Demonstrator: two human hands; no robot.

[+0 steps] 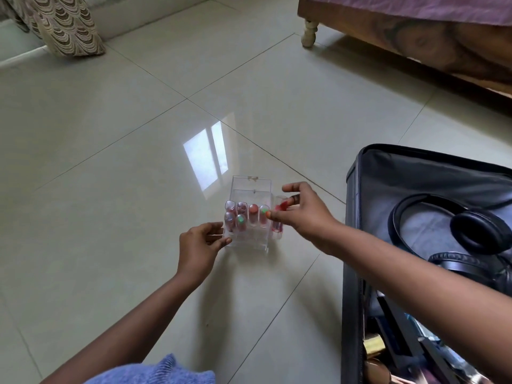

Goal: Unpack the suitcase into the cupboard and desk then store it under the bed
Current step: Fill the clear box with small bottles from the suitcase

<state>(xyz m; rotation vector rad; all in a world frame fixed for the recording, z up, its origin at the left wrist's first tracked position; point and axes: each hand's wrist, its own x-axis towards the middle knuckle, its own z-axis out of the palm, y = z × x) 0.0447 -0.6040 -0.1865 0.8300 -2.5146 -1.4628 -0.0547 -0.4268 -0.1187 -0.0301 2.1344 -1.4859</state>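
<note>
A clear acrylic organiser (250, 189) stands on the tiled floor with several lipsticks upright in its slots. My left hand (201, 243) touches its front left corner with fingers apart. My right hand (302, 210) pinches a clear-capped red lipstick (278, 223) just right of the organiser. The open dark suitcase (415, 173) lies at the right, holding black headphones (468, 228) and assorted cosmetics.
A wooden bed (415, 31) with a purple cover and a turned cream leg (309, 31) stands at the top right. A patterned curtain (66, 26) hangs at the top left. Glossy floor tiles lie between them. Blue fabric (155, 372) shows at the bottom edge.
</note>
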